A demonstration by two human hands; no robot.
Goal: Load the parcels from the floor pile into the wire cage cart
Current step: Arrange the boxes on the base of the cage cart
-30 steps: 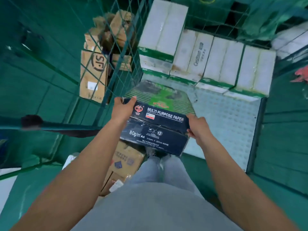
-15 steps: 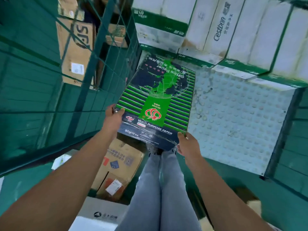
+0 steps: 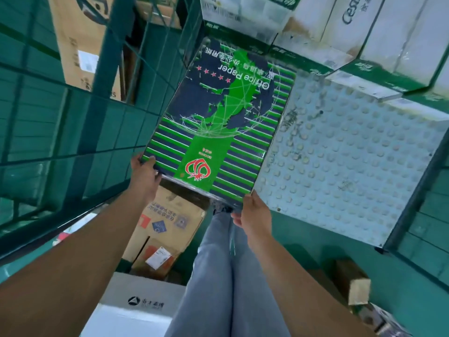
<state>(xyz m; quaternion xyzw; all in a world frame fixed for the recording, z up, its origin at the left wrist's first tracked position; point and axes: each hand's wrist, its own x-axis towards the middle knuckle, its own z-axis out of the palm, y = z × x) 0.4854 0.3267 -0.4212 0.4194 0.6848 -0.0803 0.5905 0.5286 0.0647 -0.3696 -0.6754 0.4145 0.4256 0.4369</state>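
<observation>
A dark blue and green box of office paper (image 3: 218,122) lies flat on the left part of the studded floor (image 3: 340,154) of the wire cage cart, its far end against white and green boxes (image 3: 364,37) at the back. My left hand (image 3: 143,176) grips its near left corner. Holding the near right corner is my right hand (image 3: 252,212). The cart's green mesh side (image 3: 73,117) runs along the left of the box.
On the floor by my legs lie a brown carton (image 3: 167,229) with a label and a white box (image 3: 136,307). More brown cartons (image 3: 80,45) show through the mesh at the upper left. Another small parcel (image 3: 352,285) lies at the lower right.
The paper box has gone forward and down from tilted in the air onto the cart floor, up to the white boxes. Both hands kept their hold on its near corners.
</observation>
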